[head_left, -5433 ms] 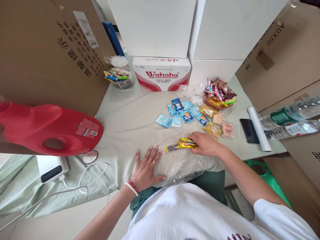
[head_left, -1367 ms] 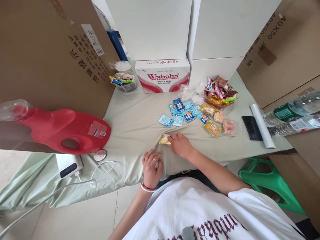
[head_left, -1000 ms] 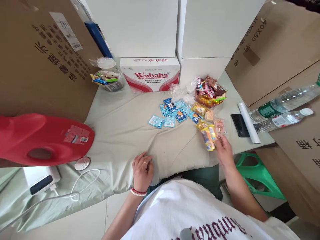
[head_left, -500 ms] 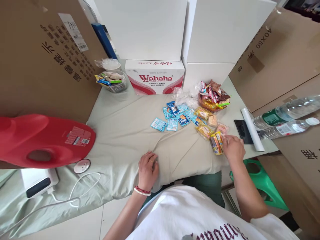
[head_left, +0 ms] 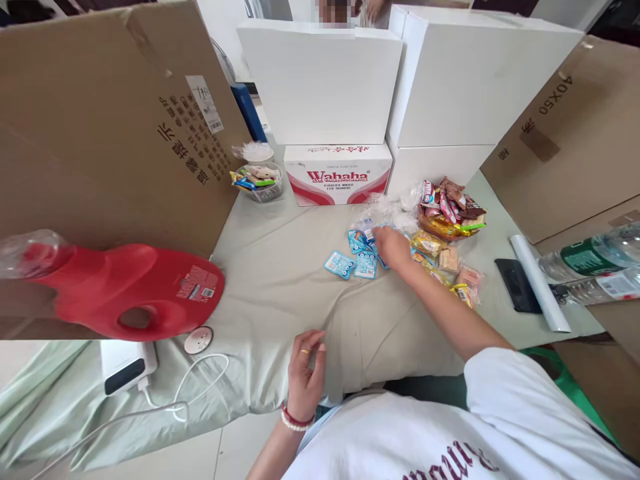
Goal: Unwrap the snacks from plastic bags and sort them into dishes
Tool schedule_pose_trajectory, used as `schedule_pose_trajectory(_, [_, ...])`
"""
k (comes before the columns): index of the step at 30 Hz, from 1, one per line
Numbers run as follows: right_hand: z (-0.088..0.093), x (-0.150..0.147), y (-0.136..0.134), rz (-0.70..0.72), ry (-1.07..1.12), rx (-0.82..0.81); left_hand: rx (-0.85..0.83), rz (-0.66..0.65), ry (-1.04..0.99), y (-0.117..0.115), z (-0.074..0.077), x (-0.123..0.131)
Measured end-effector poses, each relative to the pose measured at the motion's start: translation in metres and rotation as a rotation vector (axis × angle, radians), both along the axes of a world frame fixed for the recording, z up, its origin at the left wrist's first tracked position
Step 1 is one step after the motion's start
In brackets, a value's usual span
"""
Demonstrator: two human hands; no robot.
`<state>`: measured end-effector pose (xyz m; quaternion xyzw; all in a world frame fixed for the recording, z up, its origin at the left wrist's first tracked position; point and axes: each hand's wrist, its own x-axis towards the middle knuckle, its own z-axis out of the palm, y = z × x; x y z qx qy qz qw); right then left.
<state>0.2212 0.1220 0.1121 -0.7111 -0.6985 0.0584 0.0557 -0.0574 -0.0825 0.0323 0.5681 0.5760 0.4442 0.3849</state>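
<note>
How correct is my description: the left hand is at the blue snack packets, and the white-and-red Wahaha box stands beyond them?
One thing is wrong: the hand at the blue snack packets is the right hand; the left hand is near the front edge of the table, as the head view shows. The white-and-red Wahaha box does stand beyond the packets.

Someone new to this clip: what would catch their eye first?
Likely the big red jug, in front of the brown carton on the left. Then the right hand, over the small blue packets mid-table, and the red-and-white box standing behind them.
</note>
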Motion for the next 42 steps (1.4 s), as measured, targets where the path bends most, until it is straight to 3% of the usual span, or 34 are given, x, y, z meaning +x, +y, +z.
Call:
schedule_pose_trajectory(4, [-0.035, -0.041, -0.1, 0.417, 0.066, 0.012, -0.572, -0.018, -0.696, 0.018, 0.02, 0.01])
schedule_pose_trajectory(6, [-0.051, -0.046, -0.147, 0.554, 0.124, 0.048, -0.752, -0.06, -0.921, 0.036, 0.026, 0.021])
schedule_pose_trajectory(9, [-0.067, -0.04, -0.192, 0.627, 0.228, 0.105, -0.879, -0.116, -0.95, 0.065, 0.027, 0.038])
schedule_pose_trajectory(14, [-0.068, -0.002, -0.224, 0.548, 0.578, 0.018, -0.831, -0.101, -0.951, 0.082, 0.026, 0.06])
schedule_pose_trajectory(16, [-0.061, 0.023, -0.226, 0.393, 0.864, -0.028, -0.775, -0.198, -1.04, 0.075, 0.033, 0.063])
schedule_pose_trajectory(19, [-0.049, 0.055, -0.216, -0.05, 1.331, -0.003, -0.722, -0.382, -1.121, 0.061, 0.047, 0.065])
schedule_pose_trajectory(21, [-0.041, 0.06, -0.201, -0.216, 1.546, -0.119, -0.732, -0.481, -1.115, 0.053, 0.055, 0.068])
schedule_pose_trajectory(24, [-0.034, 0.043, -0.175, -0.191, 1.675, -0.486, -0.715, -0.53, -1.018, 0.049, 0.055, 0.073])
schedule_pose_trajectory(26, [-0.036, 0.025, -0.16, -0.234, 1.687, -0.553, -0.669, -0.422, -0.876, 0.049, 0.047, 0.071])
schedule_pose_trajectory(30, [-0.049, 0.004, -0.145, -0.459, 1.62, -0.259, -0.605, -0.069, -0.585, 0.046, 0.024, 0.047])
schedule_pose_trajectory(33, [-0.061, 0.004, -0.142, -0.475, 1.545, -0.189, -0.588, 0.054, -0.508, 0.034, 0.013, 0.017])
schedule_pose_trajectory(38, [-0.073, 0.006, -0.145, -0.352, 1.359, -0.162, -0.527, 0.053, -0.27, 0.024, 0.02, -0.033])
schedule_pose_trajectory(42, [-0.066, 0.002, -0.144, -0.216, 1.36, -0.194, -0.329, 0.019, 0.045, 0.055, 0.039, -0.037])
